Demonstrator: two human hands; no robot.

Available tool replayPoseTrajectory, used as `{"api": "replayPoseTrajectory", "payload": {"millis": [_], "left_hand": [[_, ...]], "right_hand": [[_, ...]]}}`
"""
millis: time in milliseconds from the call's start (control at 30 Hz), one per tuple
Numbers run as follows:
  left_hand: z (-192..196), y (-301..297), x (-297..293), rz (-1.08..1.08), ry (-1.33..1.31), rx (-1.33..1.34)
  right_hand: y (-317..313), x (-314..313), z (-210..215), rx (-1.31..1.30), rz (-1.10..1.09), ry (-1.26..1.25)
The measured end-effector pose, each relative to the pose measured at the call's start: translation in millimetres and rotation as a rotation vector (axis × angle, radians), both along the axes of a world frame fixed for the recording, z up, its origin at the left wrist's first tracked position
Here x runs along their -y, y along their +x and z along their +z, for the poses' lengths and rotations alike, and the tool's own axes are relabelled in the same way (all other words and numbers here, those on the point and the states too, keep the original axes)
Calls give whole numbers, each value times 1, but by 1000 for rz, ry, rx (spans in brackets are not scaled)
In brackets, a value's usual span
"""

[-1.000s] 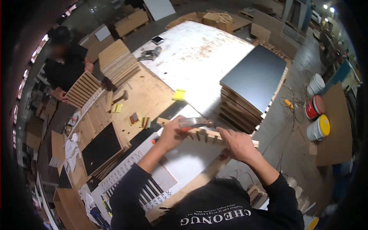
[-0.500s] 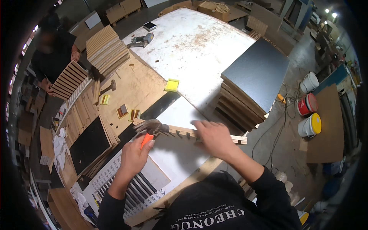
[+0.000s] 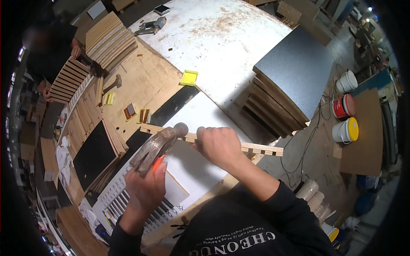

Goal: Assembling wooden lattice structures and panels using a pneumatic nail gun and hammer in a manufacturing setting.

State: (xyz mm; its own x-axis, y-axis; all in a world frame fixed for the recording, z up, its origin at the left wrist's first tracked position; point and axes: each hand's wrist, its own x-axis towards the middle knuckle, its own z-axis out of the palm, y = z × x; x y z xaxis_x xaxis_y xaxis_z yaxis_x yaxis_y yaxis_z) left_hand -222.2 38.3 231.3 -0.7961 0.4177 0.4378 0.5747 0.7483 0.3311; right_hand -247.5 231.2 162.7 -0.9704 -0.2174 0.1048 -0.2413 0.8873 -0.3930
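Observation:
In my left hand (image 3: 146,187) is a claw hammer (image 3: 158,145) with a rusty steel head and an orange handle, the fingers wrapped round the handle. The head is lifted in front of the left part of a long, light wooden strip (image 3: 262,149) with small dark notches along its side. My right hand (image 3: 220,146) is closed round the middle of that strip, which slants across the white work surface (image 3: 200,106). Below the left hand lies a white panel (image 3: 176,192) with dark slats and pencilled crosses; my left forearm partly covers it.
A tall stack of dark boards (image 3: 294,72) stands at the right. Small yellow trays (image 3: 189,78), another hammer (image 3: 113,83) and black panels (image 3: 95,155) are at the left. A co-worker (image 3: 51,55) holds a slatted wooden panel (image 3: 68,81). Lidded buckets (image 3: 345,130) and cables occupy the floor.
The hammer has come up off the strip, closer to the camera. My right hand has shifted left along the strip, now with curled fingers. The whole view has shifted slightly.

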Motion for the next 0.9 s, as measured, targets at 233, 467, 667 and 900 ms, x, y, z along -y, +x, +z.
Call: {"api": "replayPoseTrajectory", "payload": {"millis": [233,467,667,900], "left_hand": [[-6,-1,-6,37,-167,216],[-22,3,-5,32,-281,171],[-21,1,-4,-6,-280,220],[10,4,-19,15,-210,260]], "right_hand": [[-4,0,-1,83,1,2],[0,1,1,103,-3,-22],[7,-15,8,6,-23,-44],[9,-25,5,123,-4,1]]}}
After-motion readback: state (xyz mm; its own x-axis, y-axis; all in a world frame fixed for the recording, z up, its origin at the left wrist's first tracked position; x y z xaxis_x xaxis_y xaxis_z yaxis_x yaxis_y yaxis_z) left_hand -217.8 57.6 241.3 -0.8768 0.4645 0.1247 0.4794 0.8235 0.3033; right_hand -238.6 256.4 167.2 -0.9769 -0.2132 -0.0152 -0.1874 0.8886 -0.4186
